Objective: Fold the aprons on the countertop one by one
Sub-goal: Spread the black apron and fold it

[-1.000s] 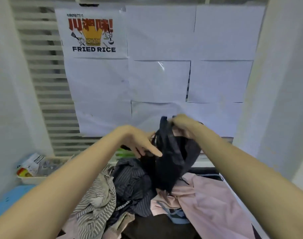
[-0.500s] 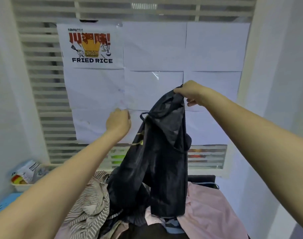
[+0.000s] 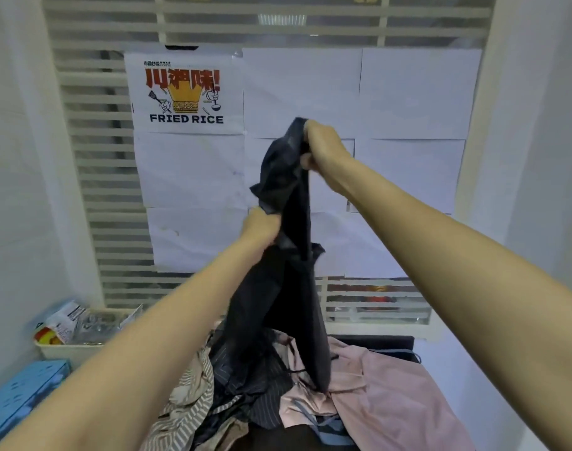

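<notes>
A dark navy apron (image 3: 287,288) hangs in the air above the pile, bunched lengthwise. My right hand (image 3: 323,148) grips its top end, raised in front of the papered window. Lower and to the left, my left hand (image 3: 261,227) grips the same apron at its edge. The apron's bottom end trails down onto the heap on the countertop. In that heap lie a pink apron (image 3: 392,392), a dark pinstriped apron (image 3: 245,379) and a beige striped apron (image 3: 187,398), all crumpled together.
A white tray (image 3: 66,351) with packets stands at the left against the slatted window. A blue box (image 3: 21,395) lies in front of it. White walls close in on both sides. A fried rice poster (image 3: 185,92) hangs behind.
My left hand came in from the left and took hold of the dark apron below my right hand. The apron stays lifted, now bunched narrower.
</notes>
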`<move>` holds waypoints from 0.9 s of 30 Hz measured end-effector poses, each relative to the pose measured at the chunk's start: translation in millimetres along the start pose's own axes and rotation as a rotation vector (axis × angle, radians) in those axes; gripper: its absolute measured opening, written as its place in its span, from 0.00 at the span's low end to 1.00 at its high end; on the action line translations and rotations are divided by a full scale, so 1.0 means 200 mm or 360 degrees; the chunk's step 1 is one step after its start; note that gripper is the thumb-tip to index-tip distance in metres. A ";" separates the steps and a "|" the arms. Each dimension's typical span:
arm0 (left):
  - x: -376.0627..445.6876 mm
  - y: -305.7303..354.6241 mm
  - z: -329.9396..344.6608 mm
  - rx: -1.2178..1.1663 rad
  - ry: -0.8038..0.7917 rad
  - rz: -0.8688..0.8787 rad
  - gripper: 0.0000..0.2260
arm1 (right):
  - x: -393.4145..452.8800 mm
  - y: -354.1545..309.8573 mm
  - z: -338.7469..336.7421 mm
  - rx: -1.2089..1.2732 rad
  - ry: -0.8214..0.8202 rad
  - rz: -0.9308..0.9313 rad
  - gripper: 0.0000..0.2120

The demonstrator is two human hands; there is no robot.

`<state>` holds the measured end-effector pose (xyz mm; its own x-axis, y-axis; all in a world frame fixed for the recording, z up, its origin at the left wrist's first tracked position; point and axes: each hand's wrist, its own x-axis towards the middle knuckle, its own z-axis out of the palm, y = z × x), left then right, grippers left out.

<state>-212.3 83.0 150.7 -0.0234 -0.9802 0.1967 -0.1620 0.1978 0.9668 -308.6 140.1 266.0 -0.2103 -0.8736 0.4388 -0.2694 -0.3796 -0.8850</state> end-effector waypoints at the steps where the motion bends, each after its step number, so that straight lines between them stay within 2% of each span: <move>1: 0.05 0.02 -0.06 0.0099 0.0057 0.0114 0.07 | 0.02 0.00 -0.04 -0.0351 0.0138 -0.0140 0.10; 3: 0.11 0.10 -0.23 0.0154 0.0091 0.0297 0.09 | 0.06 0.01 -0.14 -0.0987 0.0305 -0.0456 0.11; 6: 0.13 0.32 -0.43 0.0141 0.0210 0.0404 0.10 | 0.11 0.03 -0.21 -0.1450 0.0319 -0.0635 0.09; 7: 0.12 0.39 -0.47 0.0149 0.0125 0.0441 0.08 | 0.11 0.04 -0.19 -0.1514 0.0296 -0.0586 0.14; 8: 0.08 0.44 -0.49 0.0145 -0.0099 0.0464 0.06 | 0.10 0.07 -0.18 -0.1592 0.0179 -0.0454 0.17; 9: 0.03 0.46 -0.51 0.0228 -0.0413 0.0397 0.05 | 0.10 0.10 -0.16 -0.1696 -0.0056 -0.0265 0.15; 10: -0.01 0.46 -0.52 0.0453 -0.0730 0.0232 0.08 | 0.07 0.12 -0.16 -0.1784 -0.0400 0.0051 0.12; 11: -0.05 0.44 -0.55 0.0885 -0.0965 0.0082 0.13 | 0.04 0.14 -0.17 -0.1798 -0.0761 0.0449 0.11; 12: -0.06 0.41 -0.56 0.1497 -0.1116 -0.0014 0.15 | 0.02 0.16 -0.19 -0.1733 -0.0999 0.0757 0.10; 13: -0.05 0.38 -0.57 0.2152 -0.1111 -0.0017 0.15 | 0.01 0.18 -0.21 -0.1661 -0.1038 0.0847 0.11; 14: -0.02 0.37 -0.58 0.2640 -0.0919 0.0114 0.12 | 0.03 0.19 -0.22 -0.1629 -0.0903 0.0748 0.12; 15: 0.00 0.37 -0.59 0.2777 -0.0599 0.0320 0.09 | 0.06 0.20 -0.22 -0.1580 -0.0576 0.0476 0.14; 16: 0.02 0.40 -0.60 0.2597 -0.0230 0.0562 0.07 | 0.08 0.19 -0.21 -0.1443 -0.0078 0.0078 0.15; 17: 0.03 0.42 -0.60 0.2219 0.0163 0.0811 0.07 | 0.08 0.17 -0.20 -0.1189 0.0420 -0.0283 0.16; 18: 0.03 0.44 -0.59 0.1795 0.0534 0.1073 0.09 | 0.07 0.16 -0.19 -0.0922 0.0738 -0.0592 0.15; 19: 0.05 0.43 -0.58 0.1497 0.0781 0.1248 0.11 | 0.04 0.16 -0.17 -0.0850 0.0829 -0.0759 0.12; 20: 0.03 0.42 -0.55 0.1431 0.0805 0.1245 0.11 | 0.04 0.19 -0.17 -0.0994 0.0699 -0.0764 0.09; 21: 0.04 0.37 -0.52 0.1561 0.0599 0.1156 0.11 | 0.00 0.25 -0.18 -0.1367 0.0302 -0.0595 0.06; 22: 0.05 0.30 -0.49 0.1873 0.0219 0.0963 0.09 | -0.04 0.32 -0.19 -0.1661 -0.0273 -0.0223 0.03; 23: 0.06 0.23 -0.46 0.2176 -0.0169 0.0693 0.07 | -0.08 0.38 -0.20 -0.1771 -0.0803 0.0282 0.03; 24: 0.07 0.17 -0.43 0.2457 -0.0450 0.0479 0.04 | -0.11 0.44 -0.24 -0.1764 -0.1094 0.0680 0.05; 25: 0.08 0.13 -0.41 0.2613 -0.0602 0.0419 0.04 | -0.12 0.49 -0.27 -0.1785 -0.1174 0.0870 0.08; 27: 0.11 0.13 -0.34 0.2502 -0.0656 0.0527 0.06 | -0.10 0.52 -0.35 -0.2026 -0.0948 0.0812 0.07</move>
<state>-151.0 66.9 191.8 -0.4587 -0.8874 0.0453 -0.8643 0.4337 -0.2547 -397.7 138.8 175.2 -0.2120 -0.9389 -0.2713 -0.9702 0.2356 -0.0571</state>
